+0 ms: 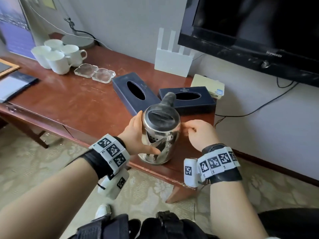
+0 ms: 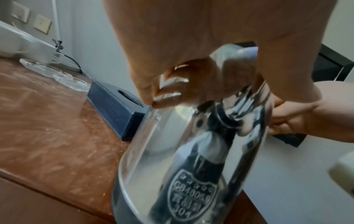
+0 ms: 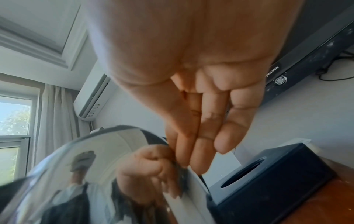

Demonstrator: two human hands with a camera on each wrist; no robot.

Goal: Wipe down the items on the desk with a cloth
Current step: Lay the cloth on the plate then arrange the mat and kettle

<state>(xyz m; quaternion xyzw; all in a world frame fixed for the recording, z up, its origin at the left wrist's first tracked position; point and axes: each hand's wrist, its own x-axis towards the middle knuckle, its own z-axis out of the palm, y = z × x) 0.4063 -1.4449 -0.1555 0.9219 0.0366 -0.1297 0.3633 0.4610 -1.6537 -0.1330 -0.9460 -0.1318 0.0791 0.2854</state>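
1. Kettle (image 1: 159, 135): polished steel body with a dark, dusty lid and a dark handle. It stands on the near right part of the desk (image 1: 72, 102), close to the front edge. Its long axis runs base to lid, leaning a little from upright, top towards the camera. The handle points away from the person, towards the wall; the perforated spout side faces the person. The left wrist view shows a shield-shaped stamp on the body.
2. Left hand (image 1: 138, 135): palm against the kettle's left flank, fingers laid straight along the steel and thumb stretched across the front lower down. A flat, bracing hold rather than a curled one.
3. Right hand (image 1: 198, 133): at the kettle's right shoulder, beside the lid rim. Fingers (image 3: 203, 136) are held straight and together, tips at the rim. Whether anything is pinched there cannot be told.
4. Two dark tissue boxes: one (image 1: 134, 92) behind and left of the kettle, long axis running diagonally; the other (image 1: 188, 99) just behind it, lying crosswise.
5. Four white cups (image 1: 57, 56): clustered at the far left.
6. Two clear glass coasters (image 1: 95, 73): beside the cups.
7. White router (image 1: 172, 61): against the wall.
8. Television (image 1: 250, 35): wall-mounted, upper right.
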